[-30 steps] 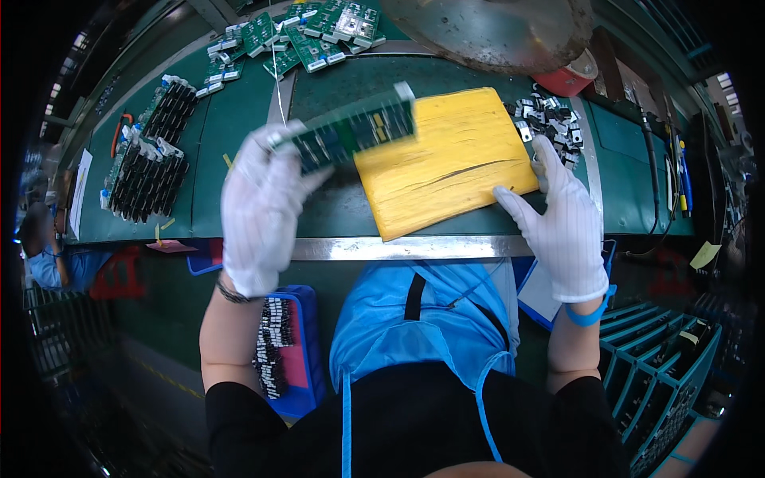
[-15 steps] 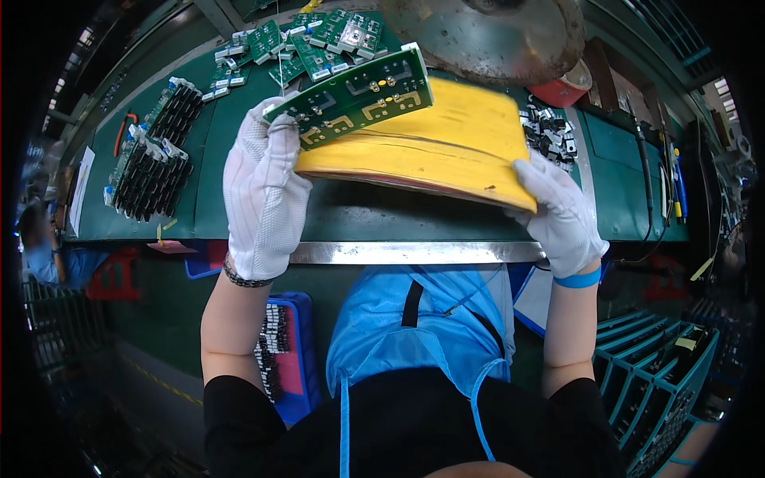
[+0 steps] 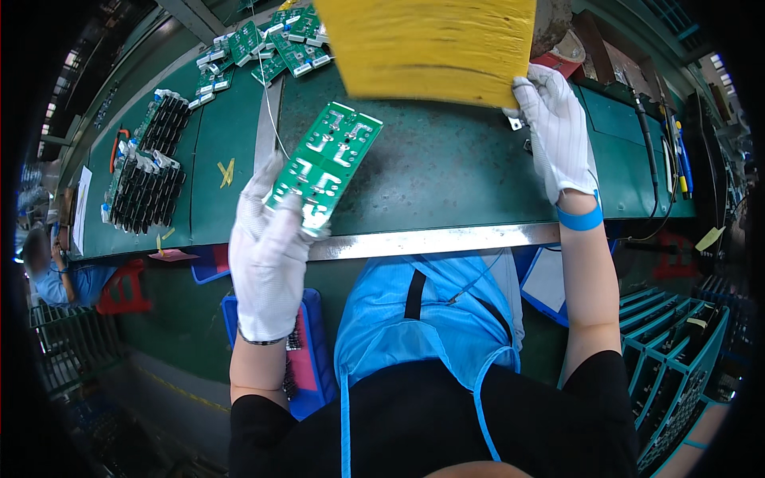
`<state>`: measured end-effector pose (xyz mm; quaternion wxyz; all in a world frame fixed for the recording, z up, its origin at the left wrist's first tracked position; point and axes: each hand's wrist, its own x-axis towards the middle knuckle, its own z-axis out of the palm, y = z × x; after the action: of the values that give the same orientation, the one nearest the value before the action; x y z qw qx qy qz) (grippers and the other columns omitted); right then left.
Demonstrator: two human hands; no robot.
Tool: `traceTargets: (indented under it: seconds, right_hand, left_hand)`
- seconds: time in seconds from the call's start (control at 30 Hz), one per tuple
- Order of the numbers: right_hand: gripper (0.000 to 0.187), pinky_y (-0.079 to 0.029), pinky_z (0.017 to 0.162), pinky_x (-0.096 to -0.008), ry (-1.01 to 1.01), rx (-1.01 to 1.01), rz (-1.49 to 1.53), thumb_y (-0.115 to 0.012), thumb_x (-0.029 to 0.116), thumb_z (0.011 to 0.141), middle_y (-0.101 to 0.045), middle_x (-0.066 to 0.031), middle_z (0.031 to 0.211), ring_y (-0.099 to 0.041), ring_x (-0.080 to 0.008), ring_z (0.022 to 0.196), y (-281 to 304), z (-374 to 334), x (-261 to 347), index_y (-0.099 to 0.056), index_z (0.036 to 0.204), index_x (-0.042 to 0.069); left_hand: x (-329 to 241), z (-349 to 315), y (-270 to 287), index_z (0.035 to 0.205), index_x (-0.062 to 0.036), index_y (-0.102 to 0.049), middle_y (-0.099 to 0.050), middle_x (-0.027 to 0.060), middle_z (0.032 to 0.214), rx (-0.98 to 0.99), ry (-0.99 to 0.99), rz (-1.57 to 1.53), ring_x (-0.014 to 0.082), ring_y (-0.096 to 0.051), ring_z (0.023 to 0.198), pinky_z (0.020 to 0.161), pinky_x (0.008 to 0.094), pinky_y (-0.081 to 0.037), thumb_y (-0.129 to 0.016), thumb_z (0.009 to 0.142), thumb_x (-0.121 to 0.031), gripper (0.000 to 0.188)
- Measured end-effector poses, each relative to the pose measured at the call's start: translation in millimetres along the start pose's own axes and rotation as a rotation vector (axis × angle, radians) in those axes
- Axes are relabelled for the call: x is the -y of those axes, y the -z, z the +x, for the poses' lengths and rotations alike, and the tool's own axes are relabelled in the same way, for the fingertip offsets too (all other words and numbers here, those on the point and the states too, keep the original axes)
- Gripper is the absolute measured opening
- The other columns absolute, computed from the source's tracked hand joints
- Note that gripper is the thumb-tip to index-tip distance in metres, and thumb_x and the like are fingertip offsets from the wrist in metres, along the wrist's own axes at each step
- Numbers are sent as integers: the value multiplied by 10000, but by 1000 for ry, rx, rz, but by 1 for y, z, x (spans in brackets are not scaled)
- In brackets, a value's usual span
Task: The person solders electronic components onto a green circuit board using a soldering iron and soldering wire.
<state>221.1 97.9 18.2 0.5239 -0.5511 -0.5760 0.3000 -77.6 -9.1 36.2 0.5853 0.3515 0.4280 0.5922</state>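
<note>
My left hand (image 3: 271,267), in a white glove, grips the lower end of a green circuit board (image 3: 336,151) with solder patches on its face. The board is tilted above the near edge of the green-topped workbench (image 3: 446,183). Farther out on the right, my gloved right hand (image 3: 554,131) is closed on the lower right corner of a scuffed yellow sheet or board (image 3: 434,52). That yellow piece is raised over the back of the bench and runs out of the top of the picture. A thin white cord (image 3: 268,95) hangs down toward my left hand.
Green circuit boards (image 3: 299,52) lie heaped at the back left. Black-finned modules (image 3: 147,191) stand in rows on the left. Pens (image 3: 682,171) and a cabled tool (image 3: 644,155) lie right. Below are a blue bin (image 3: 319,358) and teal rack (image 3: 677,358). A person (image 3: 68,275) sits far left.
The yellow piece has swung up and away with my right hand, apart from the circuit board. My left hand has come nearer and lower, turning the circuit board more upright.
</note>
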Motion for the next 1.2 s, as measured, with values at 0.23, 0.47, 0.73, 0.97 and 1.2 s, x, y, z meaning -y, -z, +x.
traceTargets:
  seconds: [0.23,0.47,0.73,0.97,1.2]
  right_hand:
    - [253,-554,725,-403,388,-93,-627,-727,250,931,-734,-147,900,-710,-331,861,6,16,-21,-668,1069,46]
    - [250,-566,797,-370,314,-196,-528,-683,295,962,-757,-114,1004,-738,-271,903,39,19,-9,-715,1103,91]
    - [497,-443,1015,-490,588,35,-982,-707,265,902,-666,-163,1235,-587,-334,1224,20,-10,-20,-558,1349,107]
    - [472,-457,965,-467,605,77,-870,-704,165,869,-673,-142,1113,-615,-326,1083,29,-5,-30,-610,1331,137]
    - [379,-540,894,-403,437,23,-533,-697,136,888,-732,-108,1048,-683,-320,1001,70,-17,-14,-628,1257,86]
  left_hand:
    - [8,0,-18,1402,58,-502,-611,162,1308,205,192,370,200,-708,977,833,325,-614,-647,994,-162,486]
    - [20,13,-33,1195,-52,-681,-714,136,1090,504,-330,1207,245,-686,913,805,357,-550,-776,871,-287,412]
    - [22,31,-64,1234,-159,-684,-641,102,1130,587,-754,1490,321,-607,1020,876,420,-501,-792,781,-463,557]
    - [40,100,-92,1424,-152,-539,-547,88,1470,685,-1023,1770,360,-410,1424,1186,518,-293,-586,950,-542,616]
    - [47,127,-74,1410,-120,-547,-577,123,1423,680,-1009,1620,376,-466,1374,1174,501,-326,-570,987,-470,550]
